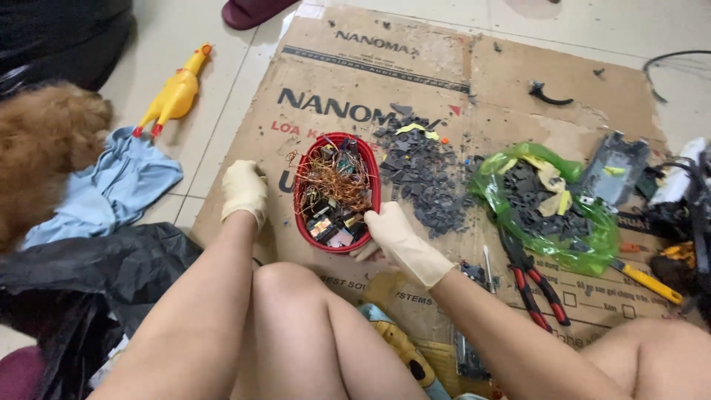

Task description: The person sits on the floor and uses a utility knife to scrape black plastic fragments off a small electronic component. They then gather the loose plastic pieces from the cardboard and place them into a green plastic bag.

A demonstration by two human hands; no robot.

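Bare knees fill the near edge, and beyond them a flattened cardboard sheet (518,81) carries a heap of dark plastic chips (422,174), a green bag (585,248) of more chips and red-handled pliers (537,285). Between the hands stands a red oval bowl (299,198) with tangled copper wire and small electronic parts. The gloved right hand (396,237) grips its near rim with curled fingers, while the gloved left hand (243,189) rests closed just beside the bowl, holding nothing visible.

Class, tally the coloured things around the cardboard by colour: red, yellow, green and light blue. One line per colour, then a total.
Red: 2 - red basket, red-handled pliers
Yellow: 2 - rubber chicken toy, yellow-handled tool
Green: 1 - green plastic bag
Light blue: 1 - blue cloth
Total: 6
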